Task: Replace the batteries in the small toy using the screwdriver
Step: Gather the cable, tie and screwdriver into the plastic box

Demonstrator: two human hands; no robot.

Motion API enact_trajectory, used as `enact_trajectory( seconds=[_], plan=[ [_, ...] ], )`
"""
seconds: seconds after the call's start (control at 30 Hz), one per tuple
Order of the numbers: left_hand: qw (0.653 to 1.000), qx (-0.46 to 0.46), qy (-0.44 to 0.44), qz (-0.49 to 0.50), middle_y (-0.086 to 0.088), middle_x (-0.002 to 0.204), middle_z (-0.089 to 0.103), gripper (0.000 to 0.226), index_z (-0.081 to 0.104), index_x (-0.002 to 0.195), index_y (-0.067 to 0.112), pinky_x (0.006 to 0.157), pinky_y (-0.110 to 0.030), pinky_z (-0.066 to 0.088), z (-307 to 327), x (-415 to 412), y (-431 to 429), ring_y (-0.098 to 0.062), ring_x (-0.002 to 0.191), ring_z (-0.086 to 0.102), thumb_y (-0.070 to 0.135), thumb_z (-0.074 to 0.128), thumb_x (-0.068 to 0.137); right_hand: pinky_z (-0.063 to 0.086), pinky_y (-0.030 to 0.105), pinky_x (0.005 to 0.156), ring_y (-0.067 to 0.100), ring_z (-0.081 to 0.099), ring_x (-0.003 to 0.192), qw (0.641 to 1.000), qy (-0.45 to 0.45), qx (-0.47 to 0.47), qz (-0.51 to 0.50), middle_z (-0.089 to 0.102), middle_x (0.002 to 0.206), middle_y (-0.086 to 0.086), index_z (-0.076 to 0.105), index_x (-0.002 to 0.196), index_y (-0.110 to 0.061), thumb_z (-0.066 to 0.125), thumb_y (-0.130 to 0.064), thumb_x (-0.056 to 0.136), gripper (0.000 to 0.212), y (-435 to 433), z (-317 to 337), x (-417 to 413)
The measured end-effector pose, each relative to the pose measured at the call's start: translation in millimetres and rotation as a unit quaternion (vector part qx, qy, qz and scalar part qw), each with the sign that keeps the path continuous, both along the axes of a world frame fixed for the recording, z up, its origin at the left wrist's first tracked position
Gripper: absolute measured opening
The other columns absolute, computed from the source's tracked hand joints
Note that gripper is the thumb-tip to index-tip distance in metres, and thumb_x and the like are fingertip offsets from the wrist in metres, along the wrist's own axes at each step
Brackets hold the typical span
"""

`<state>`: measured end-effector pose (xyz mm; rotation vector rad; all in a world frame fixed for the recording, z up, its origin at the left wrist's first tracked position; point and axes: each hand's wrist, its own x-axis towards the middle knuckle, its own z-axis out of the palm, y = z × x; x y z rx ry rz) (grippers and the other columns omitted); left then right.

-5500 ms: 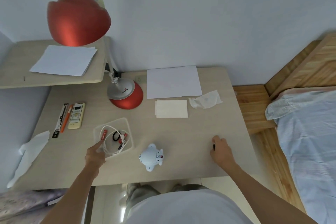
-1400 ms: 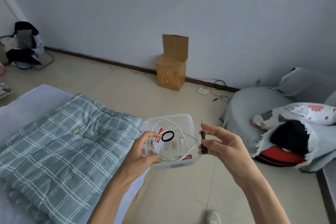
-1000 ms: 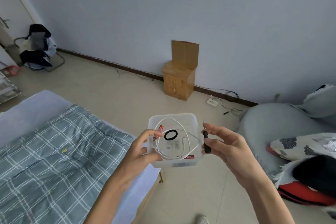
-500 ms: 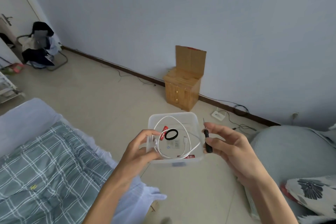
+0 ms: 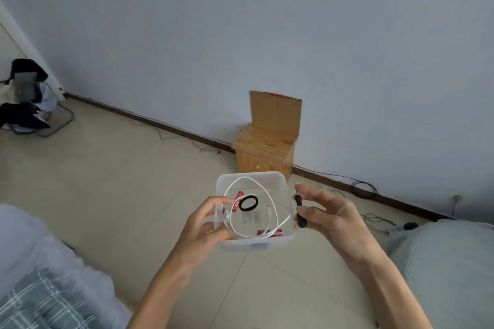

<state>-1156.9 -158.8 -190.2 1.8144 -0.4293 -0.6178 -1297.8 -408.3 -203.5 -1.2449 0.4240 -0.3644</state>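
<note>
I hold a clear plastic box (image 5: 278, 180) in the air over the floor. My left hand (image 5: 207, 224) grips its left wall, thumb inside the rim. Inside lie two red batteries (image 5: 237, 200), a black ring (image 5: 248, 203) and a coiled white cable (image 5: 270, 196). My right hand (image 5: 330, 218) sits at the box's right wall and pinches a small black-handled screwdriver (image 5: 300, 212), tip pointing up. The toy is out of view.
A small wooden cabinet (image 5: 264, 148) with cardboard behind it stands against the wall ahead. Cables run along the baseboard (image 5: 361, 191). A bed with a checked blanket (image 5: 45, 299) is at lower left, grey bedding (image 5: 449, 262) at right, a clothes-laden chair (image 5: 25, 96) far left.
I turned from the desk into the room, carrying the box and the screwdriver. Over the last second the view has kept panning left; both hands keep their grips.
</note>
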Motion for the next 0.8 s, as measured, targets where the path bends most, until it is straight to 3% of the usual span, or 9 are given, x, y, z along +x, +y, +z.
enact_trajectory(
  seconds=[0.23, 0.53, 0.7, 0.8],
  plan=[
    [1.0, 0.017, -0.01, -0.004, -0.003, 0.124, 0.072, 0.059, 0.065, 0.135, 0.035, 0.105, -0.051, 0.054, 0, 113, -40, -0.026, 0.1, 0.079, 0.001, 0.075, 0.088, 0.059, 0.042, 0.085, 0.037, 0.071, 0.082, 1.0, 0.006, 0.0, 0.0, 0.072, 0.119, 0.017, 0.078, 0.123, -0.013, 0.079, 0.0, 0.088, 0.037, -42, -3, 112],
    [1.0, 0.018, -0.004, -0.009, -0.005, 0.126, 0.071, 0.058, 0.067, 0.133, 0.034, 0.1, -0.05, 0.057, -17, 262, -117, -0.028, 0.097, 0.081, -0.002, 0.076, 0.088, 0.06, 0.037, 0.081, 0.035, 0.068, 0.081, 1.0, 0.005, 0.001, 0.001, 0.071, 0.116, 0.018, 0.078, 0.121, -0.012, 0.077, 0.002, 0.089, 0.035, -115, -20, 257],
    [1.0, 0.006, -0.018, -0.019, 0.016, 0.122, 0.073, 0.058, 0.07, 0.129, 0.038, 0.084, -0.029, 0.057, -21, 358, -177, -0.02, 0.098, 0.08, -0.001, 0.08, 0.087, 0.062, 0.037, 0.08, 0.034, 0.072, 0.084, 1.0, 0.012, -0.024, 0.004, 0.077, 0.114, 0.009, 0.078, 0.121, -0.014, 0.078, 0.002, 0.09, 0.035, -173, -25, 351],
    [1.0, 0.01, -0.019, -0.018, 0.018, 0.121, 0.073, 0.058, 0.069, 0.13, 0.042, 0.081, -0.031, 0.056, -24, 411, -209, -0.017, 0.098, 0.076, 0.003, 0.08, 0.088, 0.064, 0.041, 0.085, 0.033, 0.077, 0.092, 0.999, 0.014, -0.042, 0.0, 0.077, 0.118, 0.004, 0.078, 0.12, -0.014, 0.078, 0.0, 0.091, 0.033, -205, -24, 402]
  ],
)
